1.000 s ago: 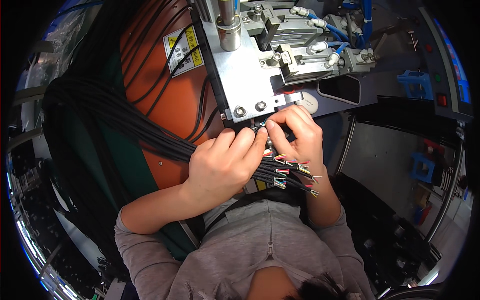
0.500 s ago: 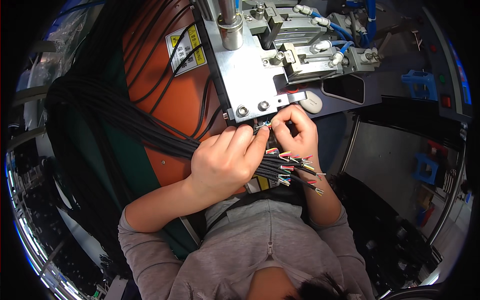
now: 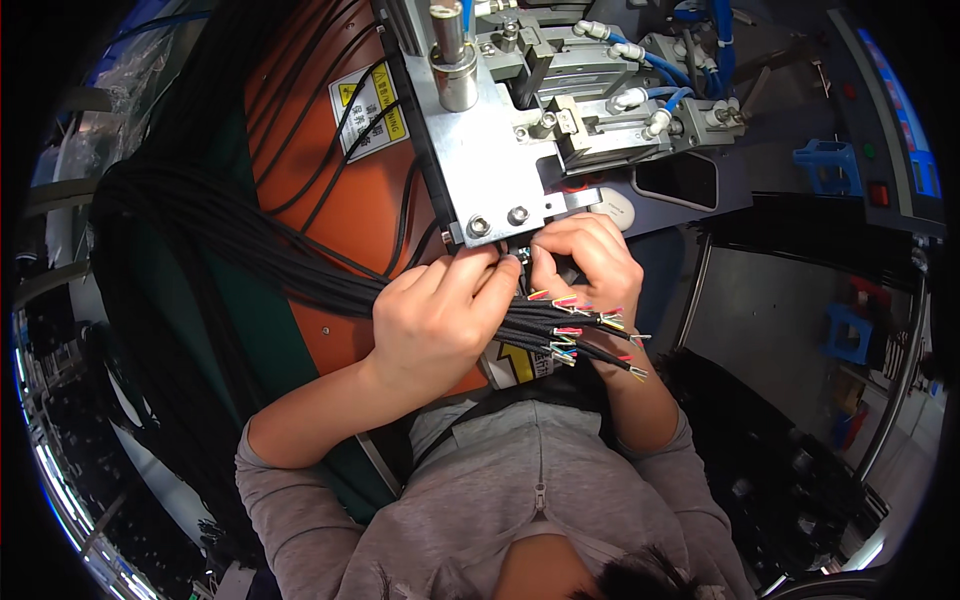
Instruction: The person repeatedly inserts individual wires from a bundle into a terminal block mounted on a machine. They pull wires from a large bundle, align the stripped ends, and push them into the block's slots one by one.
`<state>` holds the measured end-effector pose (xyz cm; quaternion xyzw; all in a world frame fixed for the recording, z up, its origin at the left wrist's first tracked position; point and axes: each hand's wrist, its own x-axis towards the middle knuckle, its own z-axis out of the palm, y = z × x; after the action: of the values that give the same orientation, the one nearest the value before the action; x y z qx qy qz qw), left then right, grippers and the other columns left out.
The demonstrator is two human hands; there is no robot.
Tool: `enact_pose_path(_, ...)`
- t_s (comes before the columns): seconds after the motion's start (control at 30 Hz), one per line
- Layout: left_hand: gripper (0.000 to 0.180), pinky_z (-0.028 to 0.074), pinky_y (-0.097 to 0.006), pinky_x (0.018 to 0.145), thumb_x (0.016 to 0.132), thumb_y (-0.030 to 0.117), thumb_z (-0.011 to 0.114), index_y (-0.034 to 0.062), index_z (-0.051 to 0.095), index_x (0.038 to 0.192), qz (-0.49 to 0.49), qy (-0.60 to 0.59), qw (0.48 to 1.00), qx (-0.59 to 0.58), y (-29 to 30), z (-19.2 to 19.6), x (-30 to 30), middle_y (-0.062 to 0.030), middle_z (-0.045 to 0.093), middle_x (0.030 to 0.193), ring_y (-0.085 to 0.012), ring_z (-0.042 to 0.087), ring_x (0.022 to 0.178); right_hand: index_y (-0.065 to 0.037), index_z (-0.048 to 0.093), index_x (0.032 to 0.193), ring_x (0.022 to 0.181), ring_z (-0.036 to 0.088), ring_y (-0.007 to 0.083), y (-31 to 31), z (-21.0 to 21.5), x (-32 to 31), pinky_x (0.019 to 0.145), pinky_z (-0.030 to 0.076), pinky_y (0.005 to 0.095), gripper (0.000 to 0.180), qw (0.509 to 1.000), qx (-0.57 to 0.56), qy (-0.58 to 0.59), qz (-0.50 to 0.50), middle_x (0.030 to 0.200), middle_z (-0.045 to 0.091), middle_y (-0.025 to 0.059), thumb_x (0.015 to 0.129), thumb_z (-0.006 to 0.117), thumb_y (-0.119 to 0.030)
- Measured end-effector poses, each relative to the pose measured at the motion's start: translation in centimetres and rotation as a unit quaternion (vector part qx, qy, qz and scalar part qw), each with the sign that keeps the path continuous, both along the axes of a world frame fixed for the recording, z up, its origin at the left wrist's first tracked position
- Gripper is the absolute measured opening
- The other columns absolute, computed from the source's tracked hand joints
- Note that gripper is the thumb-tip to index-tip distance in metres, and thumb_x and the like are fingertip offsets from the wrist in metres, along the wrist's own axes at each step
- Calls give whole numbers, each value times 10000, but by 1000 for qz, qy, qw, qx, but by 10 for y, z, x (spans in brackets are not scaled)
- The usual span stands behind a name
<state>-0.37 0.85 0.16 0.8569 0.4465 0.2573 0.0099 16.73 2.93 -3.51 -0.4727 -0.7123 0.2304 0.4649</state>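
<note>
- Both hands meet under the metal plate; the left hand clasps the black cable bundle.
- Right hand pinches something hidden by its fingertips.

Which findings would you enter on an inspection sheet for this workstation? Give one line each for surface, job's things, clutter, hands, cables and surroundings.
Surface: orange panel with a yellow warning label.
Job's things: bundle of black cables, stripped coloured ends fanned out; metal fixture plate with two bolts.
Clutter: nothing seen.
Hands: left hand wrapped around the bundle; right hand pinching a cable end at the plate's lower edge.
Cables: bundle trails left across the panel; blue hoses on the machine above.
Surroundings: blue plastic part and a control strip with a red button on the right.
</note>
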Motion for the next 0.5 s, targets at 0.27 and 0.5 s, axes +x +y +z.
enact_pose_path(0.27, 251, 426, -264, 494, 709, 54, 658, 20, 670, 958, 66, 137, 988, -17, -15, 11, 3, -10, 548, 736, -123, 538, 552, -21, 688, 856, 793, 626, 227, 2, -1, 16, 741, 484, 326, 131, 989, -55, 103, 88, 834, 669, 84, 726, 703, -31)
enact_pose_path(0.5, 233, 421, -236, 515, 743, 87, 640, -7, 659, 955, -57, 54, 996, -38, -3, 15, -9, -23, 514, 711, -110, 553, 593, -11, 706, 861, 770, 635, 239, 8, 9, 18, 738, 501, 336, 183, 953, 3, 136, 270, 834, 681, 98, 694, 744, -76)
